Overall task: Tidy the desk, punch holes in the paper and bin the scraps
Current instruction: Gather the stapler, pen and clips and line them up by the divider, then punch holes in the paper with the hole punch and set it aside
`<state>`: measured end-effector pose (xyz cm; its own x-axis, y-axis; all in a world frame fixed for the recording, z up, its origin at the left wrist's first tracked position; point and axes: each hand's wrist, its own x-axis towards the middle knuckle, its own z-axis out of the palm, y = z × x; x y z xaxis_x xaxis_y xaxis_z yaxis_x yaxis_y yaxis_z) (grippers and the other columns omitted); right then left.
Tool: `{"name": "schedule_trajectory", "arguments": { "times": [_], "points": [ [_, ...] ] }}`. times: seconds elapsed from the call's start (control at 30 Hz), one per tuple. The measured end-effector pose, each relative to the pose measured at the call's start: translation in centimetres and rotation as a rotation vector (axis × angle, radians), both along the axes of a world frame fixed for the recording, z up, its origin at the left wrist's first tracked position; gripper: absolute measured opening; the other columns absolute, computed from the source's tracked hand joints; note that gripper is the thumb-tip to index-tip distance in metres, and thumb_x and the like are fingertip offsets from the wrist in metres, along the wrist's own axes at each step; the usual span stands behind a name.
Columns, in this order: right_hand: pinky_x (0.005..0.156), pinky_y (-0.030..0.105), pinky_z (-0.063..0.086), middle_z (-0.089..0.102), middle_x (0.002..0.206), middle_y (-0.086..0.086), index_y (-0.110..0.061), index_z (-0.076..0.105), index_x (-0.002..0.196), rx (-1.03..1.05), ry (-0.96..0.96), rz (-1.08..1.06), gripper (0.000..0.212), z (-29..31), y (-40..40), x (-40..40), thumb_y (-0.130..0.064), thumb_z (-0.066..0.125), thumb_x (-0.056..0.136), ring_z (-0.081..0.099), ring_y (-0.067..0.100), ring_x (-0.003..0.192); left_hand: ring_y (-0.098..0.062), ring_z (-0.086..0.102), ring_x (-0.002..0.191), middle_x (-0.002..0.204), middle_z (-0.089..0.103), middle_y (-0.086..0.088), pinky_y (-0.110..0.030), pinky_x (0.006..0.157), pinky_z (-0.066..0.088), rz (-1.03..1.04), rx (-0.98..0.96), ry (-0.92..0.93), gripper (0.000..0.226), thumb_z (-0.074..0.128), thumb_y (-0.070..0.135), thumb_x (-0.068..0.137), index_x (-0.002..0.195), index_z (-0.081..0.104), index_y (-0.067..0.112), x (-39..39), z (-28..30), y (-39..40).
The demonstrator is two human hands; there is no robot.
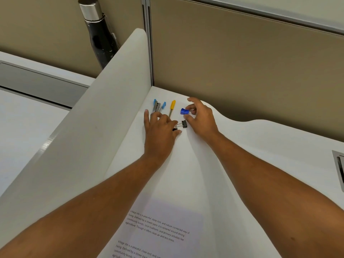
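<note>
Small items lie in the desk's far left corner: a tool with blue handles, a yellow-handled screwdriver, a small blue plastic piece and a black binder clip. My left hand lies palm down beside the tool, fingers spread, its thumb next to a second black clip. My right hand hovers at the blue piece, fingers curved around it, thumb near the binder clip. Printed paper sheets lie near me between my forearms.
A white divider panel runs along the left of the white desk. Tan partition walls stand behind. A dark metal bottle stands beyond the divider. A cable grommet sits at the right edge.
</note>
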<state>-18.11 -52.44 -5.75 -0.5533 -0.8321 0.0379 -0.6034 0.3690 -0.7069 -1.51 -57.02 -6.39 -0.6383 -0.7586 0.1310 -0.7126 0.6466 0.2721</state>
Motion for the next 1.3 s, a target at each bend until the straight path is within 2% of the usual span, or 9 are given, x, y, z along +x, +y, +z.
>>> {"name": "schedule_trajectory", "arguments": {
  "times": [0.2, 0.3, 0.43, 0.53, 0.63, 0.73, 0.97, 1.1, 1.3],
  "points": [
    [0.102, 0.034, 0.056, 0.07, 0.129, 0.004, -0.017, 0.053, 0.145, -0.026, -0.05, -0.071, 0.053, -0.1, -0.6, 0.0, -0.01, 0.073, 0.096, 0.067, 0.02, 0.112, -0.024, 0.044, 0.144, 0.129, 0.073, 0.004, -0.057, 0.13, -0.001, 0.028, 0.03, -0.07, 0.04, 0.06, 0.049, 0.103, 0.138, 0.069, 0.031, -1.5, 0.3, -0.8],
    [0.093, 0.026, 0.056, 0.068, 0.128, 0.0, -0.019, 0.055, 0.143, -0.075, -0.143, -0.136, 0.056, 0.2, 0.2, -0.5, -0.011, 0.078, 0.092, 0.069, 0.017, 0.097, -0.023, 0.046, 0.142, 0.124, 0.075, 0.002, -0.055, 0.131, -0.002, 0.042, 0.094, 0.032, 0.042, 0.066, 0.048, 0.1, 0.138, 0.069, 0.029, -2.0, 0.1, -1.4],
    [0.084, 0.015, 0.055, 0.065, 0.12, -0.008, -0.022, 0.058, 0.136, -0.147, -0.224, -0.269, 0.053, 0.5, 3.6, 0.8, -0.015, 0.083, 0.089, 0.068, 0.007, 0.085, -0.022, 0.045, 0.144, 0.137, 0.068, 0.002, -0.055, 0.129, -0.006, 0.022, 0.107, 0.124, 0.064, 0.069, 0.061, 0.092, 0.146, 0.063, 0.027, -0.4, 0.7, -1.1],
    [0.078, 0.006, 0.051, 0.066, 0.117, -0.012, -0.024, 0.061, 0.131, -0.203, -0.265, -0.309, 0.045, 0.5, 8.3, 4.0, -0.016, 0.08, 0.091, 0.068, 0.002, 0.086, -0.026, 0.053, 0.137, 0.134, 0.067, -0.002, -0.056, 0.129, -0.002, 0.018, 0.077, 0.267, 0.068, 0.077, 0.058, 0.086, 0.142, 0.067, 0.021, 3.5, 1.7, 0.8],
    [0.079, 0.013, 0.054, 0.067, 0.118, -0.013, -0.024, 0.066, 0.125, -0.181, -0.266, -0.269, 0.035, 0.6, 13.9, 8.6, -0.013, 0.076, 0.094, 0.066, 0.004, 0.094, -0.028, 0.056, 0.136, 0.133, 0.067, -0.006, -0.057, 0.131, 0.007, 0.006, 0.069, 0.338, 0.057, 0.076, 0.049, 0.092, 0.137, 0.07, 0.014, 9.5, 2.2, 4.8],
    [0.093, 0.021, 0.053, 0.066, 0.118, -0.014, -0.024, 0.069, 0.121, -0.114, -0.196, -0.237, 0.029, 1.0, 19.5, 13.5, -0.011, 0.073, 0.095, 0.064, 0.003, 0.104, -0.027, 0.051, 0.145, 0.14, 0.066, -0.004, -0.056, 0.132, 0.014, -0.027, 0.142, 0.31, 0.047, 0.06, 0.047, 0.103, 0.135, 0.07, 0.014, 16.2, 1.7, 10.2],
    [0.113, 0.039, 0.045, 0.061, 0.139, -0.003, -0.016, 0.063, 0.136, 0.13, -0.064, -0.149, 0.039, 2.0, 27.1, 20.8, -0.022, 0.071, 0.098, 0.05, 0.019, 0.131, -0.032, 0.031, 0.159, 0.166, 0.043, -0.011, -0.059, 0.125, 0.027, -0.266, 0.099, 0.078, 0.059, 0.049, 0.05, 0.107, 0.151, 0.056, 0.011, 28.3, -1.1, 22.6],
    [0.12, 0.045, 0.035, 0.047, 0.157, 0.006, -0.012, 0.051, 0.151, 0.298, 0.019, -0.016, 0.06, 2.6, 27.5, 21.2, -0.035, 0.069, 0.099, 0.039, 0.029, 0.143, -0.031, 0.013, 0.165, 0.177, 0.018, -0.007, -0.057, 0.129, 0.02, -0.369, 0.144, 0.061, 0.074, 0.053, 0.056, 0.105, 0.165, 0.033, 0.018, 30.6, -1.6, 25.1],
    [0.115, 0.043, 0.039, 0.045, 0.157, 0.005, -0.014, 0.047, 0.152, 0.41, 0.124, 0.039, 0.065, 2.5, 26.9, 20.9, -0.04, 0.07, 0.097, 0.038, 0.031, 0.14, -0.028, 0.004, 0.166, 0.179, 0.007, -0.003, -0.06, 0.129, 0.02, -0.46, 0.1, -0.062, 0.082, 0.045, 0.069, 0.103, 0.169, 0.02, 0.026, 30.4, -1.9, 25.3]
  ]
}}
